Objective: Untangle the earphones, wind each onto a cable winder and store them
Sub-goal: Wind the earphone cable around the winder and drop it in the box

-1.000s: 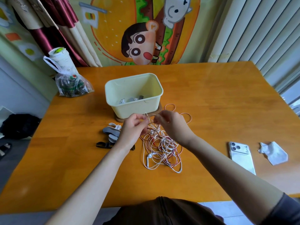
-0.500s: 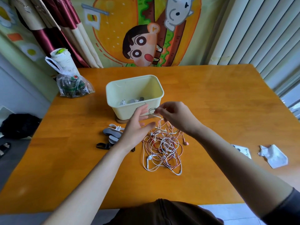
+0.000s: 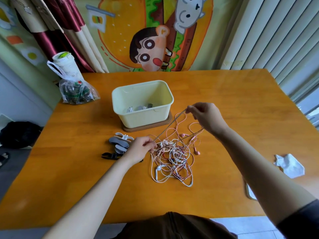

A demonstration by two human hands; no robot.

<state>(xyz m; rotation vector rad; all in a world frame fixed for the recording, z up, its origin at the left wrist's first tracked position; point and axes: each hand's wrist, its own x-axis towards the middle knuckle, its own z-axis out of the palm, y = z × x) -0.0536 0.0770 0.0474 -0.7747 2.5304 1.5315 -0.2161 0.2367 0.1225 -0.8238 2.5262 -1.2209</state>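
The tangled earphones point(image 3: 172, 159) lie on the surface just in front of the cream box point(image 3: 142, 104). At their left edge, beside the cable winders point(image 3: 120, 144), the left hand point(image 3: 139, 149) has dropped back, fingers pinching a pink cable point(image 3: 170, 125). The right hand point(image 3: 205, 116) has swung out right of the box, pinching the same cable, now drawn taut.

table point(image 3: 224, 100): orange wood | bin point(image 3: 143, 116): pale yellow | earphones point(image 3: 172, 157): pink, white, red
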